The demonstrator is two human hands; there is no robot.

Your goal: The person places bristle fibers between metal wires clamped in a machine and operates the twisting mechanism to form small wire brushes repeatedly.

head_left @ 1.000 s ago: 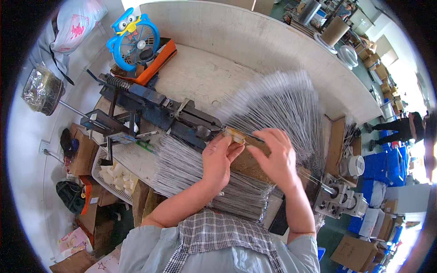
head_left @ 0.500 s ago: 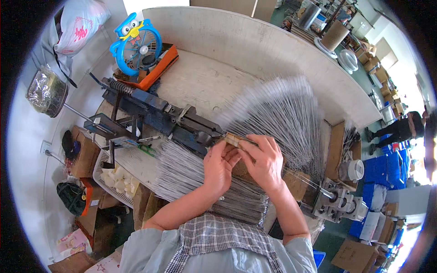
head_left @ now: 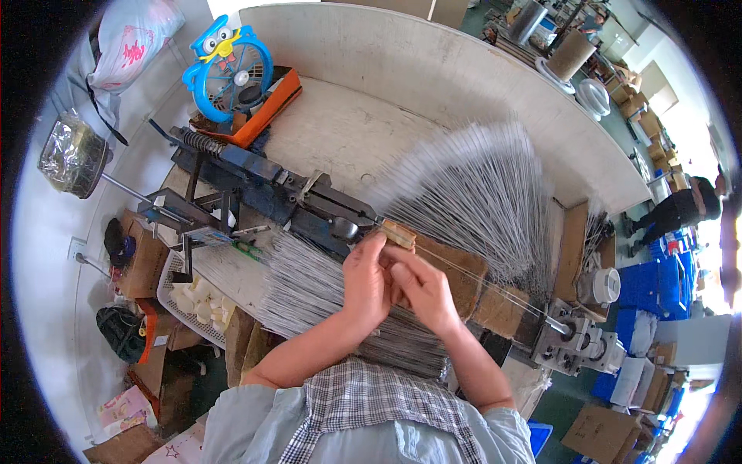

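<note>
My left hand (head_left: 365,280) is closed, its fingertips beside the jaw end of a dark blue metal bench machine (head_left: 309,203). Just past those fingertips sits a small tan block (head_left: 399,233), on or beside thin wires (head_left: 495,288) stretched rightward. Curled in against the left palm is my right hand (head_left: 425,288), its fingers closed and its thumb bent. Whatever lies between the two hands is hidden. Thin grey wire rods spread beyond the hands in a fanned bundle (head_left: 479,201), and another bundle (head_left: 305,290) lies under my left wrist.
A metal chuck-like fixture (head_left: 576,340) stands at the right end of the wires, near brown padded blocks (head_left: 456,272). At the back left are a blue cartoon fan (head_left: 232,73) and an orange box (head_left: 267,112). A white basket (head_left: 182,305) holds pale pieces. A curved board (head_left: 433,58) walls the bench.
My right hand has come off the tan block and moved down and left, against my left hand. The block now shows more fully. My left hand has barely shifted.
</note>
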